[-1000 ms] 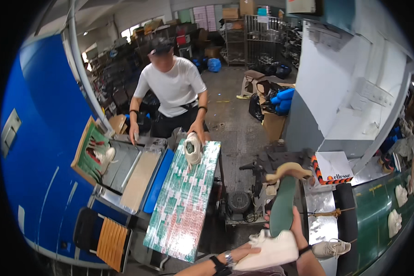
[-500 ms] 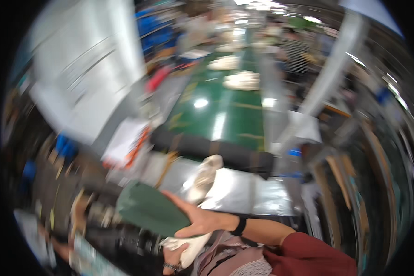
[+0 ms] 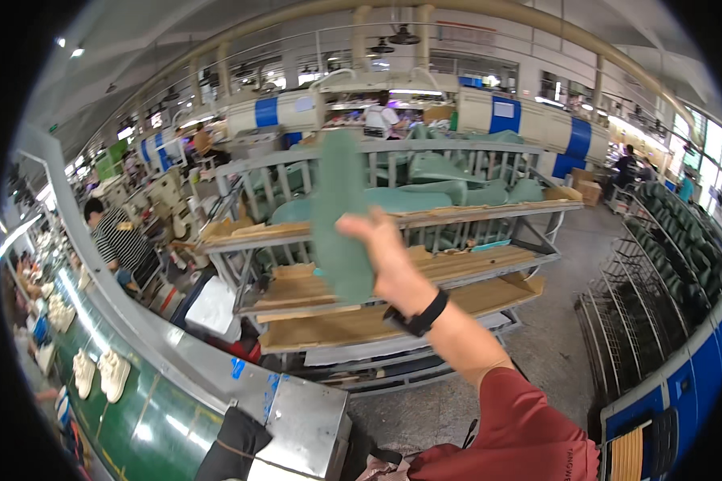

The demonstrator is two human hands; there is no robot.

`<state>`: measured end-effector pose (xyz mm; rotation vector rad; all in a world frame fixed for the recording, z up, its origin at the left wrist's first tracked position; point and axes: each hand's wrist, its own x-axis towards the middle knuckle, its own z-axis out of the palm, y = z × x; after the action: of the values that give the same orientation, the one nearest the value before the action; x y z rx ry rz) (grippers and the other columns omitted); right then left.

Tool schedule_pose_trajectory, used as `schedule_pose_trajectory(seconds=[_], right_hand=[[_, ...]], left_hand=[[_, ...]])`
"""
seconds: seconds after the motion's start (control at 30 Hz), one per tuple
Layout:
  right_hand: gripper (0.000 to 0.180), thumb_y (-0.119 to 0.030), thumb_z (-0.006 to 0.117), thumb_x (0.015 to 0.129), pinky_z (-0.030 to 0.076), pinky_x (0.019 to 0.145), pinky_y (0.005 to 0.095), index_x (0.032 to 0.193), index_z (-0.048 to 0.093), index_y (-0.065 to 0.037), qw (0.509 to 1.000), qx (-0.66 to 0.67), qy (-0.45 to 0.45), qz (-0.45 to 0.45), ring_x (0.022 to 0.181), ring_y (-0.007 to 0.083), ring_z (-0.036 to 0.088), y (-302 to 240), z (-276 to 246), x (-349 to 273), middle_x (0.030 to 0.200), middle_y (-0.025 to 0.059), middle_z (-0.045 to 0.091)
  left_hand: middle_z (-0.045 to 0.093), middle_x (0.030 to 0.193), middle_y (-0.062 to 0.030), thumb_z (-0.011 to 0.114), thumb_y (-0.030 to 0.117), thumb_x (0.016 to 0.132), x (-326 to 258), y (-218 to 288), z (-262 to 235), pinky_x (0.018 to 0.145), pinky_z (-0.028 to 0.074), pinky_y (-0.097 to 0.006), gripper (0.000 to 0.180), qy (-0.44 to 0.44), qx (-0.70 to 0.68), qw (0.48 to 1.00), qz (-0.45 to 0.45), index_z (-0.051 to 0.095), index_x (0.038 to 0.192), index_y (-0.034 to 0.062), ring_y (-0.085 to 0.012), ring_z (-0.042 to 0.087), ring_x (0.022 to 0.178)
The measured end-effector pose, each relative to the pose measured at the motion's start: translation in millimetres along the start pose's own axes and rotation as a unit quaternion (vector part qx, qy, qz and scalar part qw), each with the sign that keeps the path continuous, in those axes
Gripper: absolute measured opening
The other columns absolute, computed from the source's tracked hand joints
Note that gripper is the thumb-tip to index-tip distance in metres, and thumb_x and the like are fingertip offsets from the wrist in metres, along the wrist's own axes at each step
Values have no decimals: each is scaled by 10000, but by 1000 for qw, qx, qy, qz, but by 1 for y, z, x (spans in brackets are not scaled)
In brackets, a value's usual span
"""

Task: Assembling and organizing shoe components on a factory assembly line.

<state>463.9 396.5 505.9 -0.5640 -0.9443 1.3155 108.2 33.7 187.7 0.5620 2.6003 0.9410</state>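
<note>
Fingers of the right hand are clenched around the lower part of a tall, flat-sided, dull green plastic shoe last, held upright at arm's length. The arm comes up from the lower right in a red sleeve, with a black band on the wrist. The left hand is out of view, so its state cannot be told.

The last is off any surface, in the air before the front edge of a wooden slatted rack. Judging from this, it is lifted and carried but not yet set down; placing it is left to do.

Nearest, at the lower left, runs a green conveyor belt carrying pale shoe uppers near its left edge. Beyond the hand, the rack's upper shelf holds more green lasts. Far back stand white and blue machine housings and other people at work.

The hand covers the last's lower end, and the fingertips are hidden behind it. The rack's right end bends with the lens.
</note>
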Motion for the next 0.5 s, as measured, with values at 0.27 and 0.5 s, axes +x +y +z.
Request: schedule_pose_trajectory(seconds=[0.27, 0.5], right_hand=[[654, -164, 658, 863, 546, 784, 345, 1379, 317, 49, 957, -78, 190, -206, 917, 207, 640, -41, -91, 59, 1048, 115, 641], [432, -82, 632, 921, 524, 855, 315, 1329, 502, -24, 923, -282, -260, 24, 998, 171, 647, 220, 8, -46, 1093, 98, 672]], left_hand=[[438, 1429, -235, 617, 270, 887, 8, -112, 44, 1078, 351, -411, 652, 97, 353, 927, 83, 400, 1425, -28, -319, 427, 1314], [642, 1008, -203, 785, 206, 689, -84, -149, 84, 826, 520, -393, 520, 52, -20, 995, 82, 584, 1103, -36, -299, 660, 906]])
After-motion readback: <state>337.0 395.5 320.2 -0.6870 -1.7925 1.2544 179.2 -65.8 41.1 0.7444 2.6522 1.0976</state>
